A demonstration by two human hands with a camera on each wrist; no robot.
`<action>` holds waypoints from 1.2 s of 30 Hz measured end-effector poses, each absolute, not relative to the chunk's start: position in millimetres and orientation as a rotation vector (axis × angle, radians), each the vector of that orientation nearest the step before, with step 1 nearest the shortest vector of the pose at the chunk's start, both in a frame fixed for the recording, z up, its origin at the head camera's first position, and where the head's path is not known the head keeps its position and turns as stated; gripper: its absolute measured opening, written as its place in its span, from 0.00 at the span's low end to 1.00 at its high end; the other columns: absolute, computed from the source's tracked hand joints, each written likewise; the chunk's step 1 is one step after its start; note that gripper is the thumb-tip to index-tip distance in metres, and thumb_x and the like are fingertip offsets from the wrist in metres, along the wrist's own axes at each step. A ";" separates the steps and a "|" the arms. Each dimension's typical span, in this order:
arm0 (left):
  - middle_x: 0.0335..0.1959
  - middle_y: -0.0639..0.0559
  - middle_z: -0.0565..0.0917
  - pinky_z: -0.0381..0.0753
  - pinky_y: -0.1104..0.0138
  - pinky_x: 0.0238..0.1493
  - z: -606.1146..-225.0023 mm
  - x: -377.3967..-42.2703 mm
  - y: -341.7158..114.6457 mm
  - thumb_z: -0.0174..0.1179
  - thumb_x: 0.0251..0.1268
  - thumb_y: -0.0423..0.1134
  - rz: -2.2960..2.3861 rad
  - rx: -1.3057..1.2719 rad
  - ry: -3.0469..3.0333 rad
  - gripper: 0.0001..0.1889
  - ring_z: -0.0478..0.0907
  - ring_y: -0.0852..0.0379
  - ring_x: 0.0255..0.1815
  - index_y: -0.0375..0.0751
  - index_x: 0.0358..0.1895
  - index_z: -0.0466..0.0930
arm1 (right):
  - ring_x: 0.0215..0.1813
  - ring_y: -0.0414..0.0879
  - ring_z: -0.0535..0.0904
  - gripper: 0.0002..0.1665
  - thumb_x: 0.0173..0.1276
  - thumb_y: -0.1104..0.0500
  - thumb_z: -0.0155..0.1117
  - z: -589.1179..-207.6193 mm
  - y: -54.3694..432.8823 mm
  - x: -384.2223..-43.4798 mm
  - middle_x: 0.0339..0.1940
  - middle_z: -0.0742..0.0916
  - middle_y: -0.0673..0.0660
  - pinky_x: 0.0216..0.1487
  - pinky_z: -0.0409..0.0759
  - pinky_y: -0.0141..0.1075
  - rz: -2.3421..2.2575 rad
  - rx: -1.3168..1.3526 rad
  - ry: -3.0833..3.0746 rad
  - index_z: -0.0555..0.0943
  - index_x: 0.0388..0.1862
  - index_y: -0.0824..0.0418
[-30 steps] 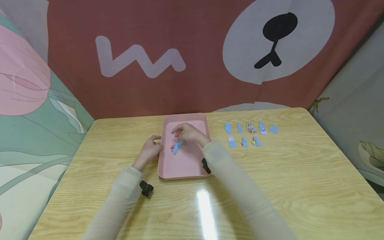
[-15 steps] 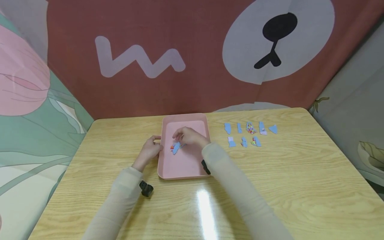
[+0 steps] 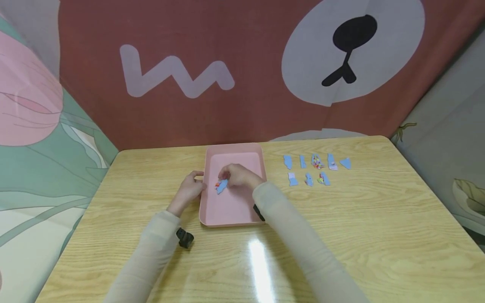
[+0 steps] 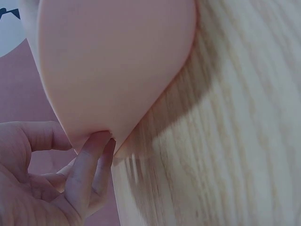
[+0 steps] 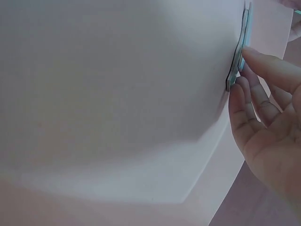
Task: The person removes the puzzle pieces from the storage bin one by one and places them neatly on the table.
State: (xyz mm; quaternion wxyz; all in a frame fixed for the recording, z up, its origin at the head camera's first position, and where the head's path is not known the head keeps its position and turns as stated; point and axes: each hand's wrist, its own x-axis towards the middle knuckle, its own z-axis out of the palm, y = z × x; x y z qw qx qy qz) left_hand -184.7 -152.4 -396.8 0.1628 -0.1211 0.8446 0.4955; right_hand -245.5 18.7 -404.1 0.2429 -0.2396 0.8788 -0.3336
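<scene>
My left hand [image 3: 191, 188] grips the left wall of a pink tray [image 3: 231, 212], thumb and fingers pinching its edge in the left wrist view. Over the tray's left middle, my right hand [image 3: 239, 175] reaches down with bent fingers. Small blue puzzle pieces [image 3: 222, 186] with some red and orange print overlap one another on the tray floor there. In the right wrist view, the thumb and fingertips pinch at the near edge of a thin flat puzzle piece [image 5: 237, 56]; the hand covers part of the pile in the head view.
Several more blue puzzle pieces [image 3: 293, 179] lie apart in two rows on the wooden table [image 3: 352, 227], right of the tray. A brown curtain [image 3: 257, 109] with a bear print hangs behind the table's far edge.
My right hand has come down and slightly nearer over the pile, its fingers closing at the pieces' right side. The left hand and tray have stayed put.
</scene>
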 end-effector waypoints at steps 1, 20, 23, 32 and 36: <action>0.57 0.29 0.75 0.78 0.69 0.31 -396.5 -184.7 -152.5 0.46 0.61 0.28 1.414 -0.346 2.407 0.30 0.78 0.54 0.37 0.32 0.70 0.57 | 0.53 0.49 0.78 0.22 0.53 0.76 0.61 -405.0 18.1 -246.1 0.49 0.85 0.60 0.57 0.75 0.34 -0.906 -0.662 2.404 0.81 0.49 0.65; 0.60 0.29 0.74 0.79 0.69 0.35 -395.4 -184.3 -152.3 0.46 0.63 0.28 1.431 -0.347 2.387 0.30 0.78 0.52 0.42 0.33 0.70 0.57 | 0.46 0.45 0.73 0.20 0.54 0.73 0.67 -401.7 18.6 -246.1 0.45 0.83 0.58 0.46 0.72 0.29 -0.794 -0.661 2.439 0.83 0.47 0.62; 0.58 0.28 0.75 0.78 0.70 0.32 -397.3 -183.3 -153.1 0.45 0.62 0.28 1.442 -0.329 2.398 0.30 0.78 0.52 0.40 0.31 0.70 0.57 | 0.46 0.46 0.74 0.18 0.54 0.72 0.67 -401.0 19.2 -244.6 0.44 0.84 0.58 0.46 0.73 0.30 -0.802 -0.664 2.451 0.83 0.45 0.62; 0.56 0.28 0.76 0.76 0.71 0.27 -398.2 -181.8 -153.2 0.45 0.61 0.28 1.456 -0.313 2.403 0.30 0.77 0.56 0.33 0.30 0.70 0.57 | 0.40 0.44 0.74 0.15 0.56 0.73 0.65 -397.2 22.7 -242.3 0.36 0.84 0.56 0.42 0.72 0.29 -0.841 -0.609 2.528 0.84 0.43 0.62; 0.56 0.28 0.76 0.77 0.70 0.28 -397.4 -182.8 -153.0 0.45 0.62 0.28 1.456 -0.325 2.397 0.30 0.77 0.56 0.32 0.31 0.70 0.57 | 0.38 0.42 0.73 0.14 0.57 0.71 0.65 -395.3 23.7 -242.3 0.35 0.84 0.56 0.40 0.70 0.27 -0.841 -0.589 2.531 0.84 0.42 0.63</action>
